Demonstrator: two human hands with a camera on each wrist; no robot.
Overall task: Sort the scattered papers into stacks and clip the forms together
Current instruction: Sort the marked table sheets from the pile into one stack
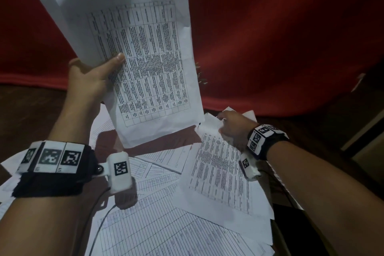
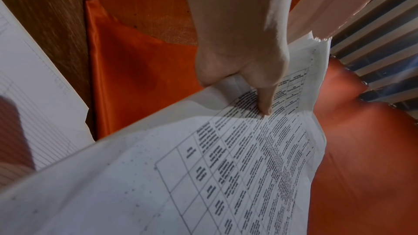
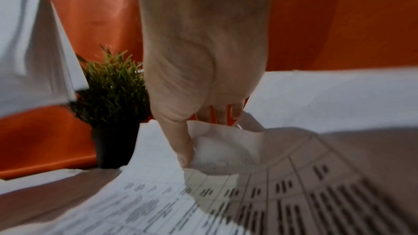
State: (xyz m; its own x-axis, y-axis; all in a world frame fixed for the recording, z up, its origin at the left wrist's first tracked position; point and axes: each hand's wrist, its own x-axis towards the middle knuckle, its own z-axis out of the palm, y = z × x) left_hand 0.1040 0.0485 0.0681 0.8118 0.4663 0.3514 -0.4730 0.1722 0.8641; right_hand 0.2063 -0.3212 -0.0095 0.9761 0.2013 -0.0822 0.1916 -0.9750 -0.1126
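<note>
My left hand (image 1: 93, 72) holds a stack of printed table sheets (image 1: 145, 58) up above the table, thumb pressed on the top page; in the left wrist view the thumb (image 2: 264, 99) lies on the held stack (image 2: 203, 176). My right hand (image 1: 232, 127) pinches the far corner of another printed table sheet (image 1: 220, 172) lying on the table at the right; in the right wrist view the thumb and fingers (image 3: 187, 146) curl that sheet's corner (image 3: 226, 146) upward. Ruled forms (image 1: 166, 230) lie scattered flat below both hands.
A red cloth (image 1: 280, 37) hangs behind the wooden table (image 1: 31, 106). A small potted plant (image 3: 110, 103) stands at the table's back edge, just left of my right hand. More ruled sheets (image 2: 29, 96) overlap near the left arm.
</note>
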